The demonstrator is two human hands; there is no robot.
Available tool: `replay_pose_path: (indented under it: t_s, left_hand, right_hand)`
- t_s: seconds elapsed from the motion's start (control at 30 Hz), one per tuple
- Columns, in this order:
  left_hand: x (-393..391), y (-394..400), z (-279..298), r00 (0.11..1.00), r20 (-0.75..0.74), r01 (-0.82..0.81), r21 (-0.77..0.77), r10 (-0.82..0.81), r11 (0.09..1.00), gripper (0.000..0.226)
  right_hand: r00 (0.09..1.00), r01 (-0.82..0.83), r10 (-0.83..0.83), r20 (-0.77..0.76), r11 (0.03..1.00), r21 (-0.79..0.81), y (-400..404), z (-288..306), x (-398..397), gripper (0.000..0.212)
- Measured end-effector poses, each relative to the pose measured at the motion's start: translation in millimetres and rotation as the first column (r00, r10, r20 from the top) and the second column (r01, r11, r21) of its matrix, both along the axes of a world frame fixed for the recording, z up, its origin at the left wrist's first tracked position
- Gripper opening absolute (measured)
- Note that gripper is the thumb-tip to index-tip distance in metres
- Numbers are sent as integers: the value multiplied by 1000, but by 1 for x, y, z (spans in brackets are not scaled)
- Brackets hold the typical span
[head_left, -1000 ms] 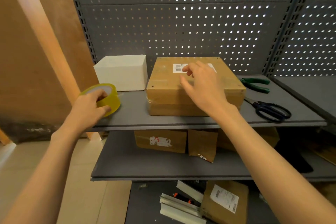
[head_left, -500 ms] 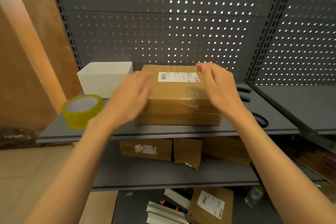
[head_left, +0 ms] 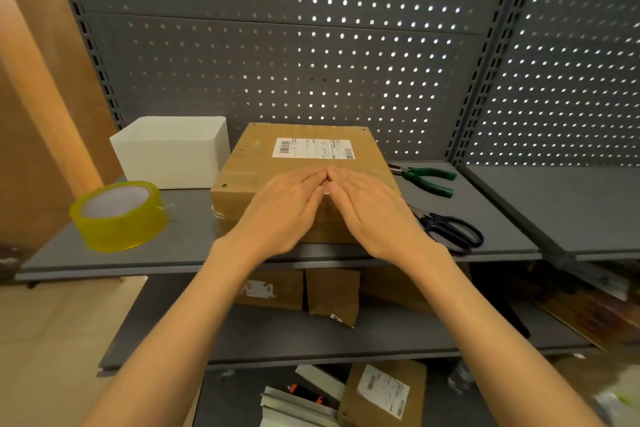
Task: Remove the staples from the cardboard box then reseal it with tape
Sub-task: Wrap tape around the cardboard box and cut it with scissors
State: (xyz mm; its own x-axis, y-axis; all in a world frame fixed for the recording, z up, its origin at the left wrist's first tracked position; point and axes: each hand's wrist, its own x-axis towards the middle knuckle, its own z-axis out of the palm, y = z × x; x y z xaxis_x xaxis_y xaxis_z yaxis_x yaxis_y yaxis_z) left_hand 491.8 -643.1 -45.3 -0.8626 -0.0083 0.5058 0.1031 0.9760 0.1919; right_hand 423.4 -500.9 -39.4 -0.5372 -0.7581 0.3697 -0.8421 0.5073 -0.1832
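Your two hands now lie flat on the cardboard box [head_left: 304,163], where a second ago your left hand [head_left: 280,208] was off at the roll of yellow tape [head_left: 119,215] and only your right hand [head_left: 377,215] touched the lid. The fingers of both are straight and spread over the near part of the top, fingertips meeting at the middle line just in front of the shipping label [head_left: 313,148]; neither hand pinches or holds anything.

The box sits on the grey shelf [head_left: 194,239], against the perforated back panel [head_left: 311,55]. The tape roll has been set down on the shelf, well to the left of the box, and a white bin [head_left: 173,152] stands just beside the box's left rear corner. To the right of the box lie the green-handled pliers [head_left: 426,178] and, nearer you, the black-handled scissors [head_left: 450,230].

Putting the tape down and pressing with both palms reads as smoothing a strip along the seam, so the resealing looks close to done. Whether clear tape really covers the seam under your hands cannot be told, nor whether any staples are left.
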Motion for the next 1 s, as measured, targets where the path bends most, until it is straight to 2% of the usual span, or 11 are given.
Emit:
replay_pose_path:
  t_s: [0.1, 0.2, 0.27, 0.37, 0.4, 0.47, 0.57, 0.63, 0.83, 0.93, 1.0]
  left_hand:
    - [-1, -4, 6, 998, 61, 17, 50, -20, 999, 41]
    - [-5, -7, 13, 994, 106, -40, 96, 29, 995, 41]
    - [-13, -7, 18, 991, 98, -93, 66, 86, 993, 42]
    - [-18, -5, 19, 997, 51, -53, 48, 50, 997, 39]
    - [-18, -4, 17, 998, 58, -7, 30, 5, 1000, 39]
    - [-16, -6, 11, 995, 85, 64, -59, -59, 996, 44]
    - [-15, -17, 10, 983, 169, 97, -169, -68, 981, 61]
    - [-15, -22, 9, 977, 206, 99, -238, -50, 966, 71]
    - [-16, -22, 8, 961, 275, 94, -275, -16, 957, 76]
    - [-15, -21, 9, 947, 319, 60, -271, 31, 961, 76]
    - [-14, -20, 11, 937, 346, 48, -253, 44, 966, 76]
  right_hand:
    - [1000, -28, 28, 8, 999, -26, 1, 1, -2, 46]
    - [999, -10, 12, 37, 998, -66, 5, 9, -8, 36]
    - [1000, 3, -2, 9, 998, -64, 5, 14, -16, 28]
    - [995, 3, 14, 96, 985, -175, 3, 15, -18, 33]
    - [997, 0, 12, 80, 989, -150, 3, 12, -18, 35]
    - [998, -7, 3, -69, 998, -62, 6, 1, -20, 40]
    - [970, 42, -27, -241, 997, 59, 10, -6, -21, 50]
    - [960, 37, -8, -278, 994, 99, 10, -8, -22, 55]
    - [960, 31, 29, -277, 977, 210, 10, -6, -28, 65]
    - [981, -15, 64, -180, 965, 264, 13, 0, -30, 70]
    - [994, -56, 76, -79, 971, 233, 15, 6, -29, 74]
